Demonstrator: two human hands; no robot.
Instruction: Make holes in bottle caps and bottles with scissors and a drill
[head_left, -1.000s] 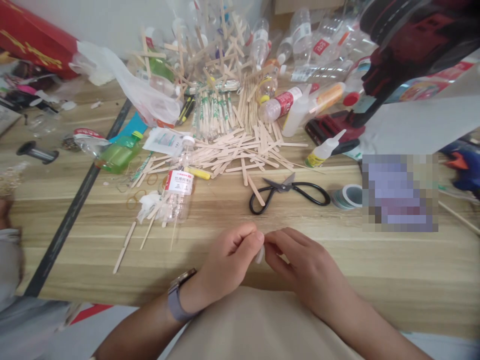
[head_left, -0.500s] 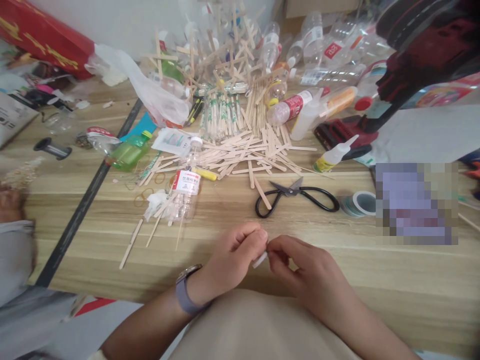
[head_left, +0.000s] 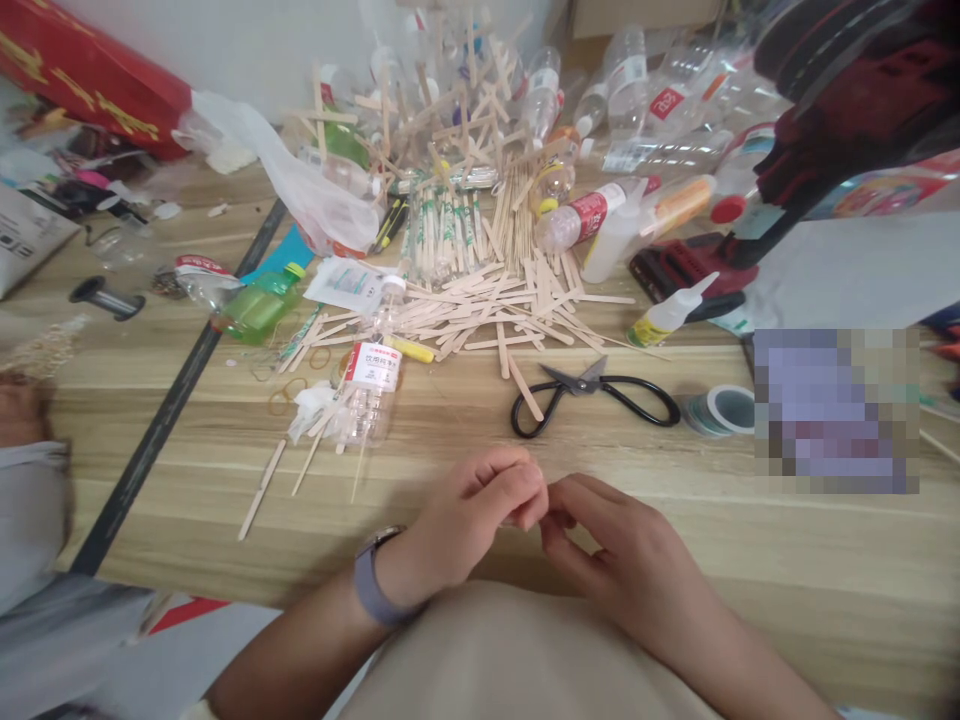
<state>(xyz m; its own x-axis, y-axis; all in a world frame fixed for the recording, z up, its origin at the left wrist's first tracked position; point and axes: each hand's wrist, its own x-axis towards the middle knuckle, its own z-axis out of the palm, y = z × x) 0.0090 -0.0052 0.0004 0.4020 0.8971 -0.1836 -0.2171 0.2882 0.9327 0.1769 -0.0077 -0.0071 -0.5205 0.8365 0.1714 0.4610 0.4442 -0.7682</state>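
Note:
My left hand (head_left: 484,515), with a watch on its wrist, is closed, thumb pressed on curled fingers, near the table's front edge. Close against it, the fingertips of my right hand (head_left: 600,530) are pinched together. Whatever lies between the fingers is hidden. Just beyond the hands rest black-handled scissors (head_left: 592,385) with their blades spread apart. A wooden craft stick (head_left: 523,388) lies across one scissor handle. To the right of the scissors is a spool of thread or wire (head_left: 720,410).
Behind the scissors spreads a pile of craft sticks (head_left: 480,310). A small glue bottle (head_left: 671,312) stands before a red and black power tool (head_left: 810,150). A labelled plastic bottle (head_left: 371,375) lies to the left. Plastic bottles (head_left: 626,80) crowd the back. Another person's arm (head_left: 30,500) is at far left.
A small pale piece that showed between my hands is now out of sight. My left fingers have turned slightly and moved a little to the right.

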